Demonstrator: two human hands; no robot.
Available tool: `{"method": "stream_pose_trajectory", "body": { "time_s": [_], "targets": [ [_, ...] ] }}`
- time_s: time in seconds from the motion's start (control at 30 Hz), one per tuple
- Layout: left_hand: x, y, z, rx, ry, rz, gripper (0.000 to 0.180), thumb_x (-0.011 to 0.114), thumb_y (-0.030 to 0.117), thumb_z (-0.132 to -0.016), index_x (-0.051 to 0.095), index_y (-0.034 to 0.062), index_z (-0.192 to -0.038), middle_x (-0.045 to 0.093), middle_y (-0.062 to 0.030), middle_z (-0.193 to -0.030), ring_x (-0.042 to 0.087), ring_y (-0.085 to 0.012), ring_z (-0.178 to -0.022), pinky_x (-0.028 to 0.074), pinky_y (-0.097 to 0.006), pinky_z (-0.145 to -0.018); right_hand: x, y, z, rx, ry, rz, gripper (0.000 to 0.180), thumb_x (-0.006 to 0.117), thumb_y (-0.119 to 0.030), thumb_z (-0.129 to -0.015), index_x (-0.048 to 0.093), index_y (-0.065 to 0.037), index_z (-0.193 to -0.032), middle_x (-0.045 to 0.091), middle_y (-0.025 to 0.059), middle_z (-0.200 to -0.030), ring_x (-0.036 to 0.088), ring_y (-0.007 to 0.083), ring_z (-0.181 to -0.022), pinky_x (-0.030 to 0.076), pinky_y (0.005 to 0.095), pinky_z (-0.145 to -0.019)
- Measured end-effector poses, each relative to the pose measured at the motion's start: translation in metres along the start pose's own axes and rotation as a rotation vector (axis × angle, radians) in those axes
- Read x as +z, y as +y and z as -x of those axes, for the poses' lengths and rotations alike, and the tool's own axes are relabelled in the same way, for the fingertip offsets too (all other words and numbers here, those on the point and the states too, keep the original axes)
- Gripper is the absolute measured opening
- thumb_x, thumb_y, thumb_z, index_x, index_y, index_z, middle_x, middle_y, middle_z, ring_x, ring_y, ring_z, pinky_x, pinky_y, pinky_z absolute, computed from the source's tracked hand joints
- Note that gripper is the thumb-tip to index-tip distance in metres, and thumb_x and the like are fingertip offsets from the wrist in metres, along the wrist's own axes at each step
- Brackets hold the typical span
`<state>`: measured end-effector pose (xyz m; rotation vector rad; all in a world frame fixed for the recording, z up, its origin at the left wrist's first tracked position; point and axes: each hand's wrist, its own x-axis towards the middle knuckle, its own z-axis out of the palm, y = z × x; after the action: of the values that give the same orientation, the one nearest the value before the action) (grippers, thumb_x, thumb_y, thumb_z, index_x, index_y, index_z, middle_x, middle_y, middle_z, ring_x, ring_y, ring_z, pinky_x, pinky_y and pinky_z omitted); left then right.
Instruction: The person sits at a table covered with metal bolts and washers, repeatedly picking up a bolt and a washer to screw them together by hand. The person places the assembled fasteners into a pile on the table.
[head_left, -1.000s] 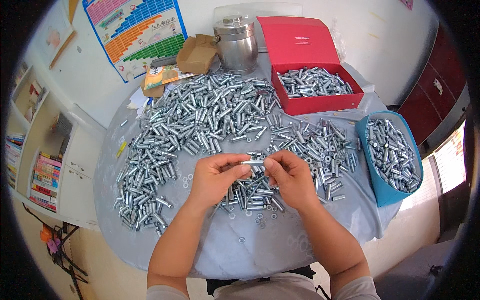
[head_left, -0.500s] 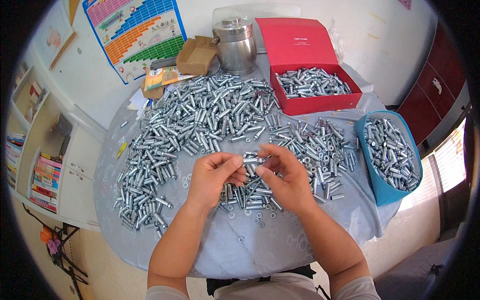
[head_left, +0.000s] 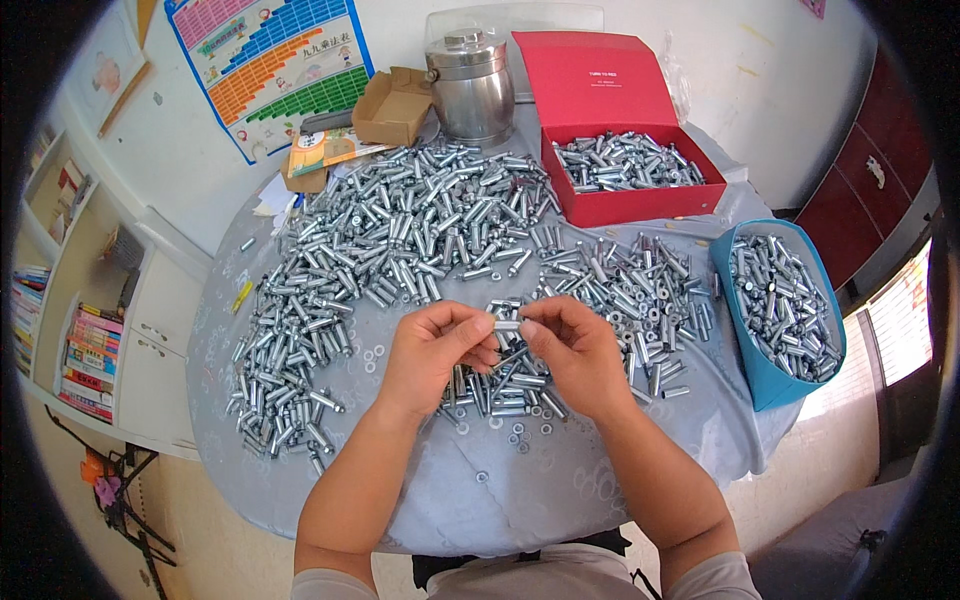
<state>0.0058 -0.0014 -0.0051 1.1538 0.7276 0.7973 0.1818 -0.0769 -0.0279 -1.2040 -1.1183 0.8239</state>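
Observation:
Over the middle of the table, a short silver expansion bolt [head_left: 508, 325] lies crosswise between my two hands. My left hand [head_left: 437, 352] pinches its left end between thumb and bent fingers. At the other end, my right hand [head_left: 572, 350] closes its thumb and fingertips on the bolt, covering its tip. Beneath the hands is a pile of similar metal sleeves and bolts [head_left: 515, 385]. Loose washers and nuts [head_left: 518, 438] are scattered just nearer to me. A big heap of bolts [head_left: 400, 235] spreads over the far and left part of the table.
An open red box [head_left: 640, 205] full of bolts stands at the back right. A blue fabric bin [head_left: 765, 385], also filled, sits at the right edge. Behind the heap are a steel pot [head_left: 472, 95] and a cardboard box [head_left: 390, 110]. A grey cloth [head_left: 440, 510] covers the table.
My right hand's fingers, spread beside the bolt half a second ago, have closed onto its right end. My left hand keeps its pinch in nearly the same place.

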Motion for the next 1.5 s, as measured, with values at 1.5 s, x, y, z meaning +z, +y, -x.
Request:
{"method": "stream_pose_trajectory", "body": {
  "time_s": [1.5],
  "targets": [
    [-0.004,-0.001,-0.002,-0.133,0.167,0.052,0.036,0.068,0.033,-0.091,0.063,0.0028,-0.073,0.055,-0.0015,-0.055,0.048,-0.0100,-0.041,0.036,-0.024,-0.037,0.001,-0.016,0.002,-0.241,0.079,0.212,0.019,0.067,0.005,-0.083,0.068,-0.004,-0.100,0.061,0.0081,-0.094,0.060,0.0155,-0.076,0.049,0.0269,-0.067]
  ]
}}
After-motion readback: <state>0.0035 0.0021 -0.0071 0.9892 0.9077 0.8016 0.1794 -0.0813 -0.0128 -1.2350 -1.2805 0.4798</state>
